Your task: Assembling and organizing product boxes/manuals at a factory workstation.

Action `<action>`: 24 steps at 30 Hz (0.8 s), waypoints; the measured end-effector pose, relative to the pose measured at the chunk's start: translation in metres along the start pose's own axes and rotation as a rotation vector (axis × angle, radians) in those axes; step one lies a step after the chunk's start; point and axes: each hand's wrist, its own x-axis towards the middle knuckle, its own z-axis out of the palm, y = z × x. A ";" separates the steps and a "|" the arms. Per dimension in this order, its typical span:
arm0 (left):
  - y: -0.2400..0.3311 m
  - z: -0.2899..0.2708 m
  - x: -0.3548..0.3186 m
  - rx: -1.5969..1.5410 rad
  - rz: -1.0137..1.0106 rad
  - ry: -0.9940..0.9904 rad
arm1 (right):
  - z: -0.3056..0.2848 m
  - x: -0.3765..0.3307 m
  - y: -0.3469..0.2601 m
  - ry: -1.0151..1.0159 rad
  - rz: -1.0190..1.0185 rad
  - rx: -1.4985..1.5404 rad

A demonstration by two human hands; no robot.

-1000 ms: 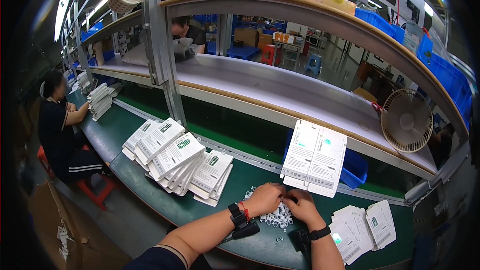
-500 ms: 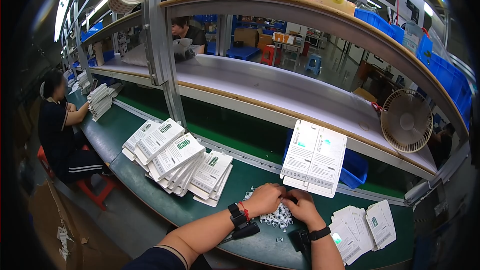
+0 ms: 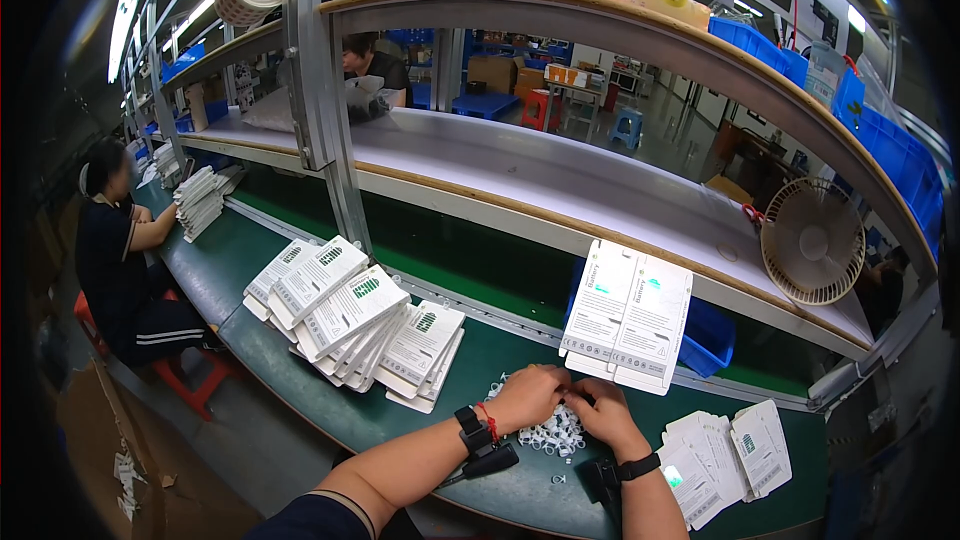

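While both hands sit low at the near edge of the green bench top [image 3: 300,380], I see my left hand [image 3: 527,397] and right hand [image 3: 603,410] curled over a heap of small white rings [image 3: 548,433]. Left hand: fingers bent down onto the heap, knuckles up, closed loosely; whether it actually pinches a ring, cannot tell. Right hand: same, fingers tucked toward the left hand, fingertips hidden, grip not readable. The two hands nearly touch above the heap.

The heap spreads under and just toward me from both hands, its long axis running left to right across the bench; single rings too small to tell how they face. One stray ring [image 3: 557,479] lies nearer to me, apart from the heap.

Just beyond the hands, a white printed carton blank [image 3: 628,315] stands tilted up, long axis roughly upright, leaning a bit to the right. Left of the left hand, a fanned stack of flat white cartons [image 3: 350,315], long axes pointing away and to the right. Right of the right hand, a smaller pile of white cards [image 3: 725,450]. Black watch on the left wrist, black band on the right. Far left, a seated co-worker [image 3: 125,240] at the bench.
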 end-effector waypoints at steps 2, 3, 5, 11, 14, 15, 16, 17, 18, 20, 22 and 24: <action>-0.001 -0.001 0.000 -0.013 -0.016 0.026 | 0.002 0.002 0.000 -0.008 0.012 -0.001; 0.002 -0.001 0.000 -0.022 -0.023 0.049 | 0.000 0.001 -0.001 -0.006 0.021 -0.005; 0.006 0.001 0.002 -0.018 -0.037 0.057 | -0.004 -0.001 -0.002 -0.001 0.028 -0.008; 0.007 -0.002 0.003 -0.039 -0.076 0.053 | -0.001 0.002 0.001 0.012 0.034 0.008; 0.007 -0.003 0.003 -0.024 -0.053 0.031 | 0.000 0.002 0.001 0.032 -0.028 0.046; 0.007 -0.004 0.002 -0.012 -0.035 0.017 | -0.001 0.002 0.000 0.013 -0.004 0.045; 0.008 -0.004 0.002 -0.012 -0.035 0.017 | -0.001 0.002 -0.001 -0.005 0.019 0.044; 0.009 -0.005 0.001 -0.010 -0.035 0.013 | -0.001 0.001 -0.002 -0.006 0.019 0.044; 0.010 -0.005 0.001 -0.009 -0.035 0.009 | -0.001 0.001 -0.003 0.000 0.017 0.072; 0.004 -0.001 0.001 -0.013 -0.017 0.008 | 0.000 0.000 -0.003 0.005 0.015 0.099; 0.004 0.001 0.001 -0.018 0.002 0.006 | 0.000 0.000 0.000 0.015 0.002 0.102; 0.006 0.000 0.001 -0.037 -0.004 0.008 | 0.000 0.000 0.001 0.011 0.004 0.088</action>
